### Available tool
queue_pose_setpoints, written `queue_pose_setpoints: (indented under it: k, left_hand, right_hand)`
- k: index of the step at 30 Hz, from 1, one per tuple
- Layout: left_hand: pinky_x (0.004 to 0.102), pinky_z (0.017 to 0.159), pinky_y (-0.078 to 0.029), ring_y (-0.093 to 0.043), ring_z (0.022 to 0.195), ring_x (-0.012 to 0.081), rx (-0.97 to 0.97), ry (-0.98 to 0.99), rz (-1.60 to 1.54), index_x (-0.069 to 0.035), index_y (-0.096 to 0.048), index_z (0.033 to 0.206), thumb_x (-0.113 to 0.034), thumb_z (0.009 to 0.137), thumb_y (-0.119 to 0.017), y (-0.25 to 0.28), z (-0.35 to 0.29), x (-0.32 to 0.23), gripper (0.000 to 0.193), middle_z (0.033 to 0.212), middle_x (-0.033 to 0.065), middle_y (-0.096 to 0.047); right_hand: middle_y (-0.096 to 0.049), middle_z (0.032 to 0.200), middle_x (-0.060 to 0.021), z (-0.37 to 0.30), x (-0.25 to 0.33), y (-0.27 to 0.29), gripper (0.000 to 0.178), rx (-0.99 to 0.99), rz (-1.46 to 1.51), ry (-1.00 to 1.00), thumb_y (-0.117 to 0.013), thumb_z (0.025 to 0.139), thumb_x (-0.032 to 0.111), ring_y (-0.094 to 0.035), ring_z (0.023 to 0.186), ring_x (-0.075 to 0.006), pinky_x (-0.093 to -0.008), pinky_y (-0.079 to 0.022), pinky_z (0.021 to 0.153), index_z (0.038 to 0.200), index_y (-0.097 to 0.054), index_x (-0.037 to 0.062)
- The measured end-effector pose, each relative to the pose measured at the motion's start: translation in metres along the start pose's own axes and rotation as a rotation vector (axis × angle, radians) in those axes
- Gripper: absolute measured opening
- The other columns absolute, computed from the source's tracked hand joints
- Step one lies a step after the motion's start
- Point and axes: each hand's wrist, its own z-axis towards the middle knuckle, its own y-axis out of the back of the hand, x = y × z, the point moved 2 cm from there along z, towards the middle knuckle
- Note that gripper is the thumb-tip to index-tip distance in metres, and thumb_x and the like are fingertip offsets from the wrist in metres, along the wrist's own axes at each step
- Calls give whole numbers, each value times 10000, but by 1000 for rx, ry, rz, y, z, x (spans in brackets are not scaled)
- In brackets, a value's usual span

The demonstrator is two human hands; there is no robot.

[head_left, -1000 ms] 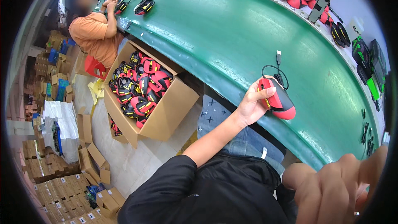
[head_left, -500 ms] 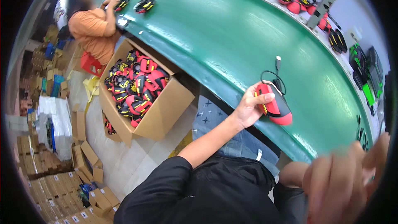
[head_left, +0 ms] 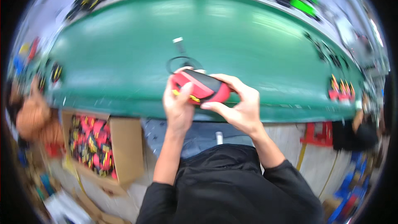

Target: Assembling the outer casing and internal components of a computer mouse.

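Note:
A red and black computer mouse with yellow marks sits between both my hands, above the near edge of the green worktop. My left hand grips its left end, thumb lying along the red side. At its right end, my right hand holds the mouse between the thumb below and the fingers above. From the mouse's far side a thin black cable loops out over the worktop. The cable's pale-tipped plug points away from me. Motion blur softens the details.
The long green worktop spans the view. A cardboard box full of red, black and yellow parts stands on the floor at left. Red pieces lie at the worktop's right end. People sit at both ends, one in an orange top.
My right hand has come in from the lower right and taken hold of the mouse's right end. The mouse has turned in my left hand. The whole view has swung to the right.

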Motion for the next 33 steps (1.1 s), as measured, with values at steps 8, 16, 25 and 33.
queue_pose_setpoints:
  k: [8, 16, 25, 33]
  left_hand:
    - [399, 820, -541, -678, 854, 290, 233, -81, 450, 90, -607, 1065, -125, 962, -494, 1, -6, 1, 264, 945, 210, -676]
    - [378, 752, -551, -659, 793, 263, 168, -40, 423, 62, -609, 974, -120, 980, -511, 7, -7, 3, 206, 868, 173, -654]
    - [384, 729, -547, -634, 744, 242, 30, -59, 379, 36, -576, 887, -103, 980, -491, 5, -12, -2, 187, 806, 154, -624]
    - [314, 748, -504, -603, 768, 183, -112, -416, 1147, 34, -566, 795, -13, 935, -485, 62, -39, -52, 168, 800, 112, -644]
  right_hand:
    - [-687, 1067, -176, 3, -67, 182, 562, -643, 113, -318, -809, 768, 148, -668, 925, -176, -293, -541, 840, 1204, -579, -122]
    - [-727, 921, -71, -82, -134, 319, 420, -1011, -489, -756, -753, 794, 379, -676, 879, -171, -301, -496, 814, 1038, -748, 37]
    - [-691, 998, -178, -41, -108, 247, 268, -962, -929, -116, -674, 851, 180, -653, 924, -318, -400, -507, 837, 1073, -686, 30]
    - [-703, 771, -76, 47, 0, 62, 145, -31, -305, 220, -715, 833, 109, -673, 662, -171, -298, -518, 607, 971, -697, 66]
